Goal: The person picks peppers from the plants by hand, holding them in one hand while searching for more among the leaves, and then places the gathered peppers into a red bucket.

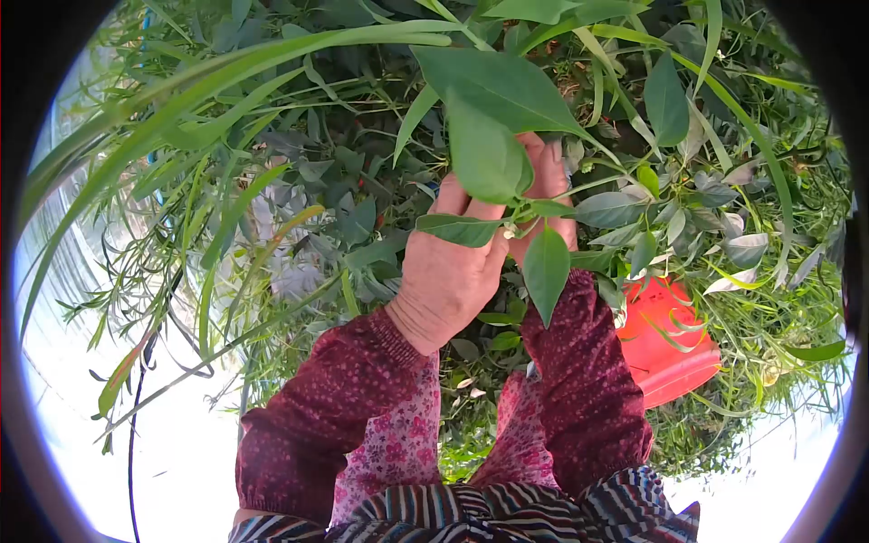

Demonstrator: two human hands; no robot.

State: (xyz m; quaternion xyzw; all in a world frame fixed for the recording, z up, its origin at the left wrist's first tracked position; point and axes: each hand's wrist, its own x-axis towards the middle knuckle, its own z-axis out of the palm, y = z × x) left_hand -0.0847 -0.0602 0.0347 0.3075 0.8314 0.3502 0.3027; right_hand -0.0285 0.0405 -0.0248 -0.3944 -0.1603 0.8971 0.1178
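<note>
My left hand (450, 276) reaches into a leafy green plant, its fingers bent and partly covered by broad leaves (489, 149). Close beside it, my right hand (550, 185) is also among the stems, fingers curled together and mostly behind foliage. Whatever lies between the fingers of either hand is hidden. A small pale bud (510, 233) shows on the stem just in front of both hands. One pointed leaf (547, 274) hangs over the right wrist, and another leaf (459, 230) lies across the back of the left hand.
A red bucket (665, 339) stands tilted in the grass to the right of my right forearm. Long grass blades (262, 59) arch across the upper left. A dark thin line (136, 434) runs down the left side beside pale sheeting (81, 362).
</note>
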